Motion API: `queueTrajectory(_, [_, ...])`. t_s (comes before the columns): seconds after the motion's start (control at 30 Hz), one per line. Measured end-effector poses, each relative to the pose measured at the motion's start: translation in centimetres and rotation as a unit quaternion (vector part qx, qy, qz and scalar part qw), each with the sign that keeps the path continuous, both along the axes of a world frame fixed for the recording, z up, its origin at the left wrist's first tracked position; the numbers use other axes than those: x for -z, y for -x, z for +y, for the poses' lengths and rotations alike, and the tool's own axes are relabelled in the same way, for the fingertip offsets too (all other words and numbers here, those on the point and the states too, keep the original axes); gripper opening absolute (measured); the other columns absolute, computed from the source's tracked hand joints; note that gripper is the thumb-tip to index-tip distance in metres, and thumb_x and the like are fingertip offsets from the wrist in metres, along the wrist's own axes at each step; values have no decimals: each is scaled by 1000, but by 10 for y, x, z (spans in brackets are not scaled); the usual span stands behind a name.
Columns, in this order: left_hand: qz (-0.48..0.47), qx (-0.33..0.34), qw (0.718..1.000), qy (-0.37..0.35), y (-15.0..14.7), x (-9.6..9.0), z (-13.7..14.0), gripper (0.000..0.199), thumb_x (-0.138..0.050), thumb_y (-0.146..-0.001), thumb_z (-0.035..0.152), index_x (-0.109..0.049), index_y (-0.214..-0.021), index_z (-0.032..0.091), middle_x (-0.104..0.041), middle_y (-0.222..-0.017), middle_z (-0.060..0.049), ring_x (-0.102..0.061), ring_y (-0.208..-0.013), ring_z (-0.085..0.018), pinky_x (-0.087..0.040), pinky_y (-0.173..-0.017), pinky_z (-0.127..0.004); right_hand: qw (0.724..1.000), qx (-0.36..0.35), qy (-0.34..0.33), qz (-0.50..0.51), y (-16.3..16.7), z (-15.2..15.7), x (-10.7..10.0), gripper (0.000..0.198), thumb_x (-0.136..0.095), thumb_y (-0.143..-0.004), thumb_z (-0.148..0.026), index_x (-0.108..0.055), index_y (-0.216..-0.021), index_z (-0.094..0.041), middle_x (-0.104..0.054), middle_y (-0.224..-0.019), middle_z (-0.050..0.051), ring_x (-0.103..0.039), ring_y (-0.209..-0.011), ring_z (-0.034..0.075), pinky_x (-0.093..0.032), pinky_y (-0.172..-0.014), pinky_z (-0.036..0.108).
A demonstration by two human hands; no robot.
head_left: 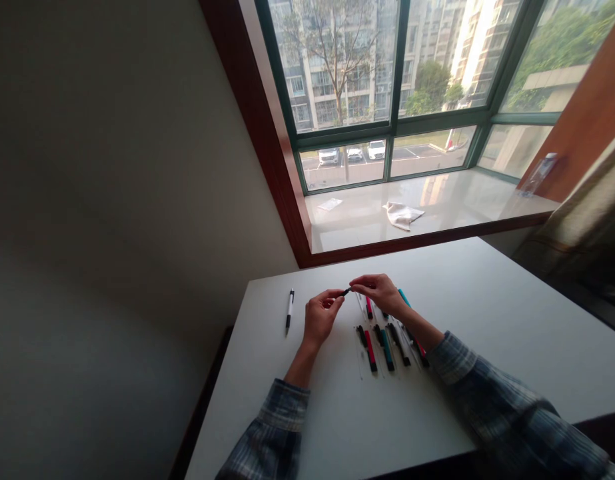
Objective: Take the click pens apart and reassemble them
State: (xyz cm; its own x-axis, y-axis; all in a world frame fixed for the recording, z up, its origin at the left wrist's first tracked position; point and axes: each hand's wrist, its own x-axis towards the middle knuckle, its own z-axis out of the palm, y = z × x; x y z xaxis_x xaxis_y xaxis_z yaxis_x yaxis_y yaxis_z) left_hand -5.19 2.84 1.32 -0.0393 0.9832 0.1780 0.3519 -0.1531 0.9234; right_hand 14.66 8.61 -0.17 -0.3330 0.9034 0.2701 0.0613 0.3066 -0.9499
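Above the white table, my left hand [320, 320] pinches a small black pen part [346, 292] between thumb and fingertips. The fingertips of my right hand [379, 292] are closed at the other end of that part, so both hands meet on it. Below and beside my right hand lie several taken-apart pens: a red barrel [370, 351] with a black end, a teal barrel [388, 350], a black pen part [400, 345] and thin clear refills. My right hand and forearm hide some of these pieces. A whole white-and-black pen [290, 311] lies left of my left hand.
Behind the white table [267, 380] is a window sill [452, 197] with a crumpled white cloth or tissue [403, 215], a flat white scrap [330, 204] and a clear bottle [538, 175]. A grey wall [137, 200] stands to the left, a curtain [577, 200] to the right.
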Motion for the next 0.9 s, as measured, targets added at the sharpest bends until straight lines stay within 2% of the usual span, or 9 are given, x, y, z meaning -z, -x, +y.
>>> queueTrajectory(0.13, [7, 5, 1000, -5, 0, -1, -1, 28, -73, -87, 43, -80, -105, 23, -80, -103, -7, -72, -84, -22, -60, -77, -36, 1000, -3, -13, -18, 0, -2, -2, 34, -73, -88, -49, -80, -105, -20, -82, -99, 7, -77, -93, 24, -61, -86, 36])
queueTrajectory(0.3, [33, -3, 999, -29, 0, -2, -1, 25, -73, -87, 41, -81, -103, 23, -80, -102, -7, -71, -84, -22, -58, -78, -37, 988, 52, -89, -117, -1, -7, -7, 27, -70, -92, -48, -81, -93, -23, -80, -84, 3, -73, -75, 19, -55, -73, 29])
queueTrajectory(0.43, [38, -5, 998, -41, -1, -4, -1, 23, -75, -85, 39, -81, -100, 24, -80, -101, -6, -71, -84, -22, -58, -81, -38, 973, 60, -131, -179, -2, -12, -15, 39, -58, -100, -49, -77, -81, -21, -76, -72, 2, -65, -64, 16, -47, -64, 27])
queueTrajectory(0.5, [39, -2, 998, -43, -1, -5, -2, 23, -75, -85, 39, -81, -101, 23, -80, -101, -6, -70, -84, -22, -58, -81, -38, 970, 57, -141, -188, -4, -13, -17, 41, -55, -102, -49, -75, -82, -20, -75, -73, 3, -64, -64, 16, -46, -64, 27])
queueTrajectory(0.63, [40, 0, 998, -42, -1, -5, -2, 24, -74, -85, 39, -81, -102, 23, -80, -102, -6, -70, -84, -22, -57, -80, -38, 974, 42, -146, -167, -7, -11, -18, 28, -62, -98, -47, -73, -100, -21, -74, -81, 2, -62, -68, 15, -46, -64, 26])
queueTrajectory(0.7, [43, -2, 998, -43, -2, -4, -1, 23, -74, -85, 38, -81, -101, 23, -80, -102, -6, -69, -82, -21, -57, -81, -37, 972, 30, -156, -172, -7, -10, -18, 25, -62, -97, -44, -72, -97, -21, -73, -81, 2, -61, -69, 15, -46, -65, 26])
queueTrajectory(0.8, [51, -1, 998, -47, -2, -3, 0, 21, -75, -84, 36, -81, -99, 24, -80, -101, -6, -69, -81, -21, -57, -81, -37, 965, 24, -169, -198, -7, -10, -19, 30, -55, -102, -40, -71, -86, -20, -71, -77, 2, -60, -69, 16, -45, -66, 27])
queueTrajectory(0.9, [58, 3, 997, -48, -1, -3, 0, 21, -75, -84, 37, -81, -100, 24, -80, -101, -6, -69, -81, -21, -56, -80, -37, 965, 12, -173, -199, -8, -11, -20, 28, -54, -102, -40, -71, -92, -20, -71, -81, 2, -60, -69, 15, -45, -66, 27])
